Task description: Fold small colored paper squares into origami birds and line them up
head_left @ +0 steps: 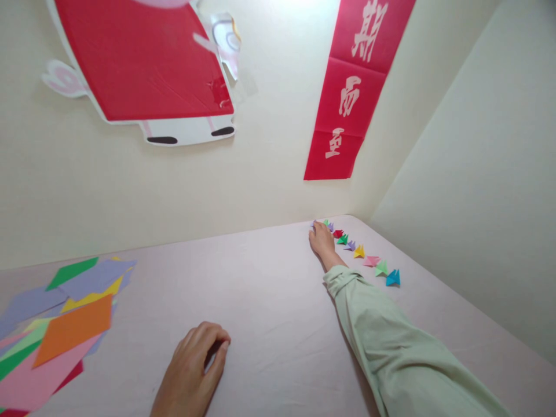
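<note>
My right hand (322, 240) reaches far out to the back corner of the pale pink table (269, 289), at the far end of a row of several small folded paper pieces (369, 259) in many colours. Its fingertips touch the farthest pieces; whether they grip one is hidden. My right arm wears a light green sleeve (391, 341). My left hand (195, 368) rests near the front of the table, fingers curled loosely with nothing visible in them.
A heap of flat coloured paper sheets (65, 324) lies at the left of the table. On the back wall hang a red cartoon figure cut-out (143, 63) and a red banner (360, 81). A side wall closes the right.
</note>
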### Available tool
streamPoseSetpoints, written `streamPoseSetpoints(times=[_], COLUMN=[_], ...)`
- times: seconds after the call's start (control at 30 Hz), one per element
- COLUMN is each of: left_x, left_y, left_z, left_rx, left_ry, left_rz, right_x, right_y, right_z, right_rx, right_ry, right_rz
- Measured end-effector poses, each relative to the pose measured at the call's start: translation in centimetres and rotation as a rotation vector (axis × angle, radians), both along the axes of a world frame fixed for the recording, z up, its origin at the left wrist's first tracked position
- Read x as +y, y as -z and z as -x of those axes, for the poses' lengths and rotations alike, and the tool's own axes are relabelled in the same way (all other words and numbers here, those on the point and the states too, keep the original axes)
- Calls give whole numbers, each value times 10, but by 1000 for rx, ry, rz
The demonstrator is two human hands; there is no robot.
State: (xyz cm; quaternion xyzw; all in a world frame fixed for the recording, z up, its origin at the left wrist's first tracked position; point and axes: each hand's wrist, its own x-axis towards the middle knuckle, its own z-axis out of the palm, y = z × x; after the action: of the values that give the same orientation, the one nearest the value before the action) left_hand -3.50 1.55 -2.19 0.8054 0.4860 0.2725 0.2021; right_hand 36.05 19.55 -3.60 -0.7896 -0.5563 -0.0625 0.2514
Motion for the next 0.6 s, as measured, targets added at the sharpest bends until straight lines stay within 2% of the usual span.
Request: streamPoseSetpoints(times=[0.37,0.6], left_x=[1,0], left_y=[1,-1], left_z=[0,-1], left_rx=[6,-2], left_ry=[1,2], left_rz=[-4,-14], right_x=[1,2], right_y=[3,3], right_z=[-3,-13], right_rx=[99,243], right_ry=[-3,130], right_rz=[-111,-244])
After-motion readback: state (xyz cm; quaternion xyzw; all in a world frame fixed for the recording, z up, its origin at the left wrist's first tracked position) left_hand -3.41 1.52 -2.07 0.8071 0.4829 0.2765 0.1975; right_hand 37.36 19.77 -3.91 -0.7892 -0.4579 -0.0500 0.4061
